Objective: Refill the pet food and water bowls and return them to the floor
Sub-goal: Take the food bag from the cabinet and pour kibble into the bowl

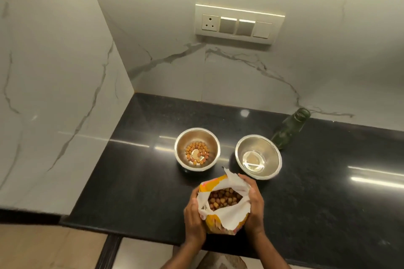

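Both hands grasp an open yellow kibble bag (223, 205) upright on the black counter (131, 181): left hand (193, 218), right hand (254, 207); print unreadable. Behind it, steel food bowl (197, 148) with some kibble, steel water bowl (258, 157) beside, uncapped green bottle (289, 129) behind.

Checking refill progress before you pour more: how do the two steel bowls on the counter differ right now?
The left bowl holds a thin ring of brown kibble; the right bowl holds no kibble, only what looks like shallow clear water. The left bowl sits nearer the corner wall, the right bowl beside the green bottle. Both are round, shiny steel, upright on the black counter.
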A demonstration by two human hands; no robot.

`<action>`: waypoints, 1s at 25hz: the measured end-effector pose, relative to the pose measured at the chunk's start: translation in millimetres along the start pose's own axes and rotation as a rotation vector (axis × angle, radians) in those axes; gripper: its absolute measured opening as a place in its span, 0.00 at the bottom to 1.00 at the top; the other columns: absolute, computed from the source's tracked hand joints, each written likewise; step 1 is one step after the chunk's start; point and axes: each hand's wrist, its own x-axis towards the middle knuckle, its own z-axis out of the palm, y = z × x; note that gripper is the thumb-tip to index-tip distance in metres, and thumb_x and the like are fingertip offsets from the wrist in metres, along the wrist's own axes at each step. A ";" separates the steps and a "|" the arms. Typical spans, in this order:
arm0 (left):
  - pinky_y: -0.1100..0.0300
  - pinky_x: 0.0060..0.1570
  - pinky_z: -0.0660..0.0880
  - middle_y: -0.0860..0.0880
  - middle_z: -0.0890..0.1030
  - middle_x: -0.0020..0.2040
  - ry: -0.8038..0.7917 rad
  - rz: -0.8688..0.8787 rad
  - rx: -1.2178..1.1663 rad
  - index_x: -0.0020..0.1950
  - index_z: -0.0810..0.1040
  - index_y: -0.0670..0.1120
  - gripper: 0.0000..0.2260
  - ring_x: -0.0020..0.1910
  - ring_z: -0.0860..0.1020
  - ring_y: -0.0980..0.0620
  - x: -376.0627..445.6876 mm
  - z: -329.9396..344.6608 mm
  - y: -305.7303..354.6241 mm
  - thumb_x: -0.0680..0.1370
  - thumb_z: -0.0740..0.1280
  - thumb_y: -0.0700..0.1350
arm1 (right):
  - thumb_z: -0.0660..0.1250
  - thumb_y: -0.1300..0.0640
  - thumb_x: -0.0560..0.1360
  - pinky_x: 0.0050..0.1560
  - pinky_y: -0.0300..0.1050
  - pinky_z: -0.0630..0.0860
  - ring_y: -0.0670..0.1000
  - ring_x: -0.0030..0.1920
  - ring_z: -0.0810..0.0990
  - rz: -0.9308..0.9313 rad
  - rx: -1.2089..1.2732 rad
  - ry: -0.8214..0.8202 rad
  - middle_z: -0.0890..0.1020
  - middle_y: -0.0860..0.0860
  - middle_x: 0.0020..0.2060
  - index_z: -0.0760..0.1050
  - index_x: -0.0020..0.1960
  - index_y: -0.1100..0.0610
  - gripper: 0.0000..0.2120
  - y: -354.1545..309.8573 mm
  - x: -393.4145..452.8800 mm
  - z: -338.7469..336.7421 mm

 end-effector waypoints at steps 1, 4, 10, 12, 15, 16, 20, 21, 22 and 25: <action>0.51 0.61 0.84 0.59 0.87 0.59 0.006 -0.025 0.014 0.69 0.78 0.57 0.18 0.59 0.86 0.58 7.3 3.3 5.7 0.88 0.51 0.52 | 0.59 0.35 0.81 0.61 0.59 0.84 0.50 0.60 0.88 0.059 -0.016 0.060 0.88 0.46 0.60 0.81 0.68 0.42 0.23 -8.6 3.9 8.4; 0.52 0.65 0.82 0.63 0.87 0.56 -0.010 -0.153 0.028 0.64 0.78 0.64 0.16 0.58 0.84 0.61 21.3 9.1 38.0 0.90 0.52 0.51 | 0.59 0.28 0.78 0.53 0.57 0.87 0.49 0.52 0.90 0.185 -0.098 0.178 0.90 0.42 0.51 0.84 0.63 0.37 0.23 -52.3 13.7 15.0; 0.38 0.67 0.80 0.45 0.88 0.59 -0.085 -0.566 -0.432 0.63 0.84 0.53 0.23 0.60 0.86 0.42 38.0 28.7 97.7 0.87 0.52 0.59 | 0.49 0.37 0.86 0.43 0.40 0.67 0.46 0.50 0.81 0.031 -0.756 -0.068 0.83 0.43 0.49 0.76 0.53 0.40 0.18 -163.7 71.8 23.7; 0.37 0.68 0.80 0.43 0.89 0.59 -0.121 -0.634 -0.551 0.65 0.84 0.52 0.25 0.61 0.86 0.40 42.8 36.3 104.4 0.87 0.51 0.62 | 0.51 0.43 0.88 0.43 0.42 0.66 0.54 0.55 0.83 -0.016 -1.092 -0.176 0.84 0.49 0.57 0.74 0.57 0.46 0.15 -179.8 98.0 33.4; 0.35 0.67 0.80 0.42 0.89 0.58 -0.160 -0.714 -0.619 0.65 0.85 0.51 0.29 0.61 0.86 0.38 53.4 41.0 111.3 0.85 0.51 0.67 | 0.53 0.42 0.86 0.54 0.54 0.71 0.57 0.59 0.81 0.076 -1.364 -0.264 0.83 0.50 0.60 0.73 0.63 0.44 0.14 -192.3 130.1 50.2; 0.35 0.67 0.79 0.42 0.89 0.58 -0.156 -0.744 -0.620 0.66 0.85 0.52 0.30 0.61 0.86 0.38 57.0 41.3 110.6 0.85 0.51 0.68 | 0.53 0.40 0.84 0.55 0.57 0.73 0.55 0.55 0.81 0.125 -1.401 -0.274 0.82 0.48 0.54 0.73 0.63 0.43 0.15 -193.7 136.1 56.0; 0.32 0.64 0.80 0.41 0.89 0.58 -0.275 -0.870 -0.617 0.64 0.85 0.54 0.34 0.60 0.85 0.35 61.7 39.9 109.1 0.81 0.50 0.75 | 0.52 0.36 0.84 0.54 0.55 0.76 0.50 0.42 0.79 0.149 -1.555 -0.216 0.78 0.47 0.39 0.76 0.52 0.47 0.20 -204.0 150.2 76.5; 0.31 0.63 0.80 0.40 0.89 0.58 -0.298 -0.891 -0.646 0.65 0.85 0.54 0.35 0.60 0.85 0.35 62.8 39.5 109.3 0.80 0.51 0.76 | 0.52 0.35 0.84 0.55 0.55 0.77 0.51 0.41 0.80 0.154 -1.577 -0.184 0.79 0.48 0.39 0.77 0.51 0.49 0.22 -206.8 151.6 80.6; 0.31 0.62 0.80 0.39 0.89 0.59 -0.322 -0.900 -0.678 0.65 0.85 0.53 0.35 0.60 0.86 0.34 63.5 39.4 109.7 0.80 0.52 0.76 | 0.51 0.35 0.85 0.57 0.56 0.78 0.52 0.43 0.81 0.160 -1.608 -0.183 0.81 0.49 0.41 0.78 0.51 0.50 0.24 -208.7 153.2 84.3; 0.31 0.57 0.83 0.38 0.89 0.59 -0.344 -0.922 -0.744 0.67 0.84 0.52 0.34 0.58 0.87 0.33 64.4 41.4 109.7 0.80 0.55 0.75 | 0.50 0.35 0.85 0.57 0.57 0.79 0.55 0.49 0.84 0.144 -1.686 -0.203 0.85 0.52 0.47 0.83 0.55 0.53 0.29 -215.6 153.6 93.9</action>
